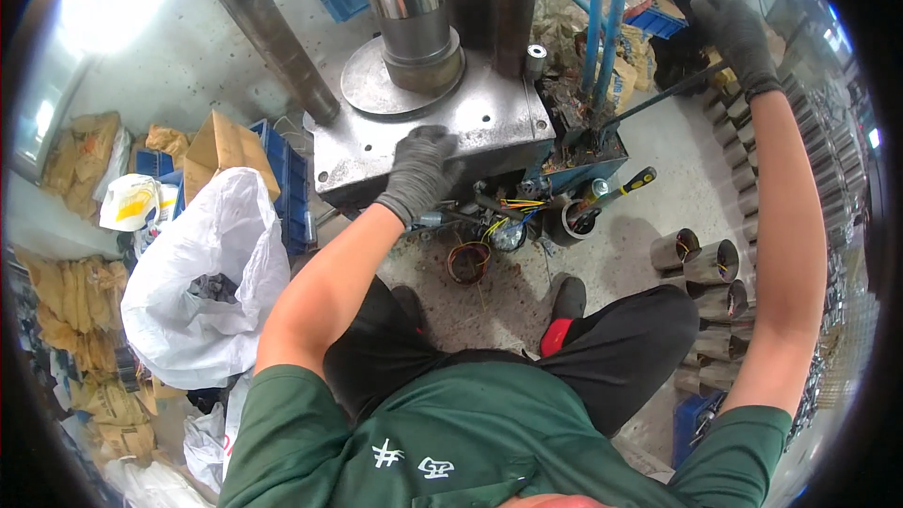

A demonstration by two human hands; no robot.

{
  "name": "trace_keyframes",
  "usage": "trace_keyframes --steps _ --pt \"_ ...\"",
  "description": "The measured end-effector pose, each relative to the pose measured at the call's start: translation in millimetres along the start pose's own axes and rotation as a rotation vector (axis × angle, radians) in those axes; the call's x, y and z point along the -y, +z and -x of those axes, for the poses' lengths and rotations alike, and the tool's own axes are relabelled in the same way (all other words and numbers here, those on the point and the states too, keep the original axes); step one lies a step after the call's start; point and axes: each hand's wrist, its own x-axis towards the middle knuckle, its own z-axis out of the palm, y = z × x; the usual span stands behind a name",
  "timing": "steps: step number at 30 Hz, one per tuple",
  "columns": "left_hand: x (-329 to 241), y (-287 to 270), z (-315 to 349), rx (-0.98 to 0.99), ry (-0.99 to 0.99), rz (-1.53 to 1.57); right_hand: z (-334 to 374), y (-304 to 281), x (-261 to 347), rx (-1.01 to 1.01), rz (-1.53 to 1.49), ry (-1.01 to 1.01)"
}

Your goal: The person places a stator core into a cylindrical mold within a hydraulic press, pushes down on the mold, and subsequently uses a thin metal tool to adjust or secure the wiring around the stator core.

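My left hand (pixel 421 174), in a dark grey knit glove, is at the front edge of a thick steel press table (pixel 513 122). Its fingers lie loosely over the top with nothing visible in them. Behind it, a shiny metal ram column (pixel 404 0) meets a round steel plate (pixel 362 85) on the table. My right hand (pixel 738 33), gloved alike, is stretched far out to the right with its fingers curled; what they hold, if anything, is hidden. A long dark lever rod (pixel 668 94) runs up from the machine's side and passes close below that glove.
Dark posts (pixel 273 33) and blue pipes (pixel 593 28) flank the column. A white sack (pixel 207 282) and cardboard box (pixel 230 155) are at left. Below the table sit a tool bucket (pixel 569 223) and coloured wires (pixel 513 207). Metal cylinders (pixel 712 263) stack at right.
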Motion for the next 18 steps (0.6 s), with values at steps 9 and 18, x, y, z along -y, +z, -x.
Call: trace_keyframes --steps 9,18 --pt "-21.6 4.8 -4.7 0.144 0.344 0.163 9.1 -7.1 9.7 -0.041 -0.031 0.015" --pt "-0.2 6.1 -23.1 0.031 0.171 0.276 61.1 -22.4 31.1 -0.087 -0.028 -0.067"
